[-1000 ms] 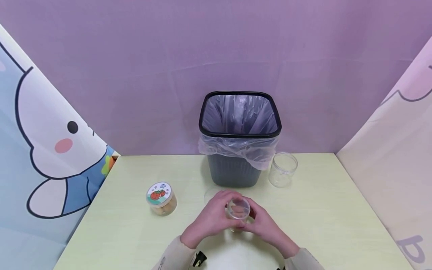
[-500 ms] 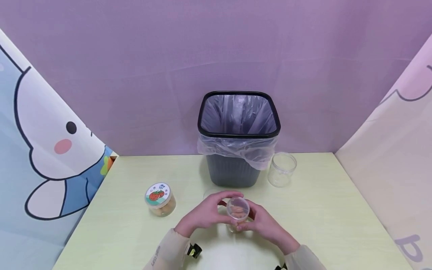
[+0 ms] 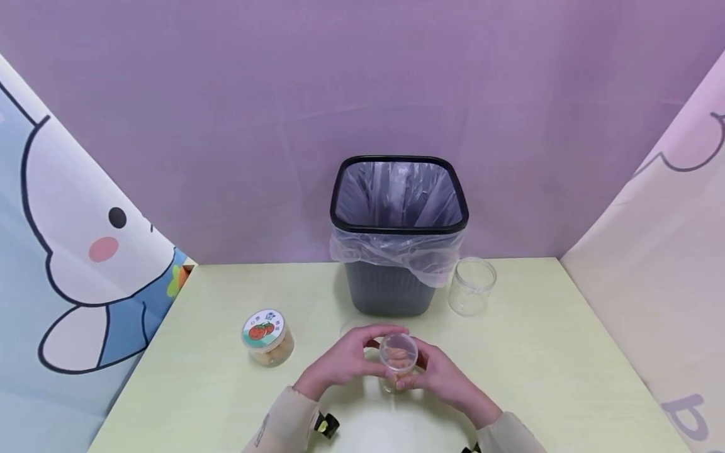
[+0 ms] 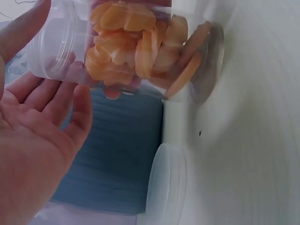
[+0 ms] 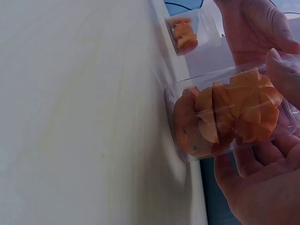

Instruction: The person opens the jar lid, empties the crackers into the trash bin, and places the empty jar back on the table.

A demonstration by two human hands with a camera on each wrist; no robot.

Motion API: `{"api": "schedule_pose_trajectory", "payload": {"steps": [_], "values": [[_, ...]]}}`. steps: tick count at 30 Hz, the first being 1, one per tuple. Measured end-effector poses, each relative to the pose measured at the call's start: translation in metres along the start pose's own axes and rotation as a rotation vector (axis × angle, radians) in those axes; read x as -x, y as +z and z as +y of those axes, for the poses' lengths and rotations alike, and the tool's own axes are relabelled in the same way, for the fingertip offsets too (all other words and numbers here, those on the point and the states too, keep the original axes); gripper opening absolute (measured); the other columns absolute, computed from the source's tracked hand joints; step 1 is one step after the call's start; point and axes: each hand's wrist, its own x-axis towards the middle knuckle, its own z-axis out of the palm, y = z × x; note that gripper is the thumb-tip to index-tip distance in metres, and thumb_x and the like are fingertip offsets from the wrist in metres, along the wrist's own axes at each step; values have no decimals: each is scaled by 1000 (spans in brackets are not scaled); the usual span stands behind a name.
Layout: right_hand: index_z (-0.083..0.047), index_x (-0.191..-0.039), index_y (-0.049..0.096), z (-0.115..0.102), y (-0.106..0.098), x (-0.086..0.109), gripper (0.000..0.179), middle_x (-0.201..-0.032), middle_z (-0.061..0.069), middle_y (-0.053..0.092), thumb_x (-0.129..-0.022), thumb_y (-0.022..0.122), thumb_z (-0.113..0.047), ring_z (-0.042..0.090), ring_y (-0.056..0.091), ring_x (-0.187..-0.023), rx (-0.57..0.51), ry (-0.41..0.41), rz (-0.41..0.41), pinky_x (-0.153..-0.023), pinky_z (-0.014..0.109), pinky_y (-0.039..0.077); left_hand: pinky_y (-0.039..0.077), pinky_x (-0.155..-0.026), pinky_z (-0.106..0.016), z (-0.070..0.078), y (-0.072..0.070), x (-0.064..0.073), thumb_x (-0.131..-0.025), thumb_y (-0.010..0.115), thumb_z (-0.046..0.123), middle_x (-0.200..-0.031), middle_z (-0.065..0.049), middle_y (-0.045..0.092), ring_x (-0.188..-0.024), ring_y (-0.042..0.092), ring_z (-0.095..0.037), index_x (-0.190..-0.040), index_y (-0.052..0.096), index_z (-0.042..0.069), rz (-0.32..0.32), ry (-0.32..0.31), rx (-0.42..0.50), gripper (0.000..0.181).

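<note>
A clear plastic jar (image 3: pixel 399 353) stands upright on the table between both hands. Orange swirl-shaped cookies (image 4: pixel 117 42) show through its wall. My left hand (image 3: pixel 348 360) holds the jar by its upper part from the left, fingers curved behind and thumb in front. From the right, my right hand (image 3: pixel 444 377) grips its side, its thumb (image 5: pixel 283 77) across from the fingers. Behind my left hand lies a translucent round lid (image 4: pixel 166 187), mostly hidden in the head view. Whether the held jar has a lid on is hard to tell.
Behind the hands stands a grey bin (image 3: pixel 391 286) with a black rim and a plastic liner. An empty clear jar (image 3: pixel 471 292) is at its right. Further left sits a jar (image 3: pixel 267 340) of cookies under a tomato-printed lid.
My left hand has shifted slightly left and its fingers have spread wider, so more of the jar shows. The right hand and the jar stay nearly in place.
</note>
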Motion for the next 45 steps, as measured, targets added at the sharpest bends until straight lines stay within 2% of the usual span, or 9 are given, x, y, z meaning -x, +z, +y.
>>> {"api": "schedule_pose_trajectory", "payload": {"steps": [6,13,22,30,35,40,45], "values": [[-5,-136,56,1,3,0,66,-124,9,65,-76,83,-5,34,56,-122,26,-8,18,-104,28,40,49,-94,-39,1,2,3,-74,88,15,-138,6,59,-123,56,-18,-139,59,18,30,-9,7,71],[-7,-136,57,-3,5,0,67,-124,6,66,-75,83,-5,31,57,-121,58,20,50,-105,31,39,47,-97,-41,2,4,4,-73,87,11,-138,4,59,-124,56,-19,-140,59,15,57,-29,36,72],[-8,-138,56,-5,5,2,69,-125,5,65,-75,84,-8,30,56,-122,67,25,67,-106,33,39,46,-99,-40,4,10,6,-73,87,11,-137,10,60,-127,54,-15,-139,60,17,104,-53,71,71],[-8,-139,55,-5,6,2,71,-128,6,63,-75,86,-13,30,55,-123,62,21,77,-105,31,40,45,-102,-40,6,25,11,-71,90,14,-137,10,59,-128,53,-14,-136,63,21,256,-121,113,71],[-9,-137,56,-5,6,1,69,-129,6,63,-75,86,-15,30,55,-123,61,21,87,-104,31,41,47,-99,-39,10,36,14,-70,90,17,-137,10,60,-128,53,-14,-137,62,21,367,-134,109,72],[-10,-136,57,-5,6,1,67,-129,5,63,-75,86,-16,29,56,-123,86,14,91,-105,32,41,51,-93,-35,15,50,17,-70,91,17,-136,6,61,-127,55,-17,-137,61,13,492,-121,31,73],[-9,-134,59,-3,5,1,66,-128,5,63,-74,87,-15,27,57,-122,100,12,98,-104,32,42,53,-88,-33,21,63,19,-68,92,22,-137,1,60,-126,56,-19,-137,61,12,607,-155,-58,76]]}}
